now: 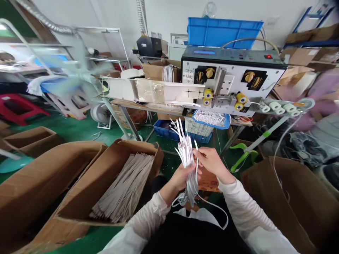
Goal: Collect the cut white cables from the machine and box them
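Note:
My left hand is closed round a bundle of white flat cables, held upright in front of me with the loose ends fanning out at the top and hanging tails below. My right hand pinches a single white cable at the right side of the bundle. Both hands are over my lap, in front of a cable-cutting machine with yellow rollers.
An open cardboard box at my left holds several bundled white cables. More cardboard boxes stand at far left and right. A blue tray of cut pieces sits under the machine. Someone in a purple sleeve is at far right.

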A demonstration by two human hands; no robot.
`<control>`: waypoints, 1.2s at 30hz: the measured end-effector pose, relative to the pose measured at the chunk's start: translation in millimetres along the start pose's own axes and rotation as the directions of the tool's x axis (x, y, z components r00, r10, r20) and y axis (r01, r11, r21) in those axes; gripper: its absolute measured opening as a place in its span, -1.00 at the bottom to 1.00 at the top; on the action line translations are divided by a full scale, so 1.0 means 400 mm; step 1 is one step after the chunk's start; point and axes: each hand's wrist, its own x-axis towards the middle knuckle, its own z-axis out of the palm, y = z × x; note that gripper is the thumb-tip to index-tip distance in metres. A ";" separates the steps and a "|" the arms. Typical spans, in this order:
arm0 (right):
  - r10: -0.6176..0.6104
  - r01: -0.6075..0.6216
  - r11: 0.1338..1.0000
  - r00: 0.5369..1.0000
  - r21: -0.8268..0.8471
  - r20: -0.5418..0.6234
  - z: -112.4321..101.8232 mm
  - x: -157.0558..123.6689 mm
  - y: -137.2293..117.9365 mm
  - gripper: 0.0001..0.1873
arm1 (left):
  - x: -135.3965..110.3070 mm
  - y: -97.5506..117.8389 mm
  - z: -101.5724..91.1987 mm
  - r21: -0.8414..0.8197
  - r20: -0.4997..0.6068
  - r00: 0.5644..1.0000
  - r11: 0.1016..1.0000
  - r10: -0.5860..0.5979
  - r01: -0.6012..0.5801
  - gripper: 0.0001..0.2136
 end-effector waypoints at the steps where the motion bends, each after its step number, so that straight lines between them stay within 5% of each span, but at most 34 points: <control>1: 0.015 -0.016 0.999 1.000 0.034 0.026 0.000 -0.003 0.010 -0.43 | -0.003 -0.002 0.000 0.001 0.012 1.000 1.000 0.004 -0.004 -0.53; 7: 0.200 -0.104 0.891 0.964 0.441 -0.177 -0.077 0.009 0.030 -0.41 | -0.014 -0.012 -0.009 0.027 0.140 0.990 0.999 -0.021 0.018 -0.58; 11: 0.252 -0.192 0.826 0.967 0.529 -0.042 -0.109 0.045 0.035 -0.51 | -0.020 -0.017 -0.022 0.079 0.268 0.960 0.995 -0.084 0.065 -0.59; 14: 0.239 -0.297 0.743 0.955 0.600 0.178 -0.090 0.072 0.040 -0.47 | -0.025 -0.018 -0.030 0.107 0.339 0.931 0.988 -0.137 0.107 -0.59; 16: 0.204 -0.303 0.690 0.953 0.657 0.225 -0.070 0.089 0.037 -0.49 | -0.029 -0.019 -0.036 0.119 0.371 0.913 0.984 -0.168 0.133 -0.59; 21: 0.231 -0.290 0.575 0.954 0.765 0.189 -0.040 0.106 0.039 -0.64 | -0.045 -0.014 -0.053 0.120 0.376 0.916 0.988 -0.138 0.100 -0.58; 26: 0.377 -0.170 0.421 0.926 0.891 -0.002 0.009 0.045 0.104 -0.64 | -0.057 0.016 -0.062 0.030 0.235 0.971 0.998 0.040 -0.048 -0.25; 30: 0.423 0.004 0.553 0.860 0.833 -0.285 0.065 -0.045 0.142 -0.67 | -0.046 0.035 -0.075 -0.044 0.009 0.980 0.979 0.200 -0.200 -0.39; 33: 0.313 0.052 0.721 0.865 0.691 -0.392 0.082 -0.107 0.132 -0.71 | -0.027 0.042 -0.081 -0.080 -0.107 0.965 0.965 0.239 -0.248 -0.62; 36: 0.196 0.102 0.838 0.861 0.537 -0.469 0.068 -0.140 0.101 -0.76 | -0.011 0.053 -0.081 -0.052 -0.210 0.950 0.968 0.231 -0.247 -0.60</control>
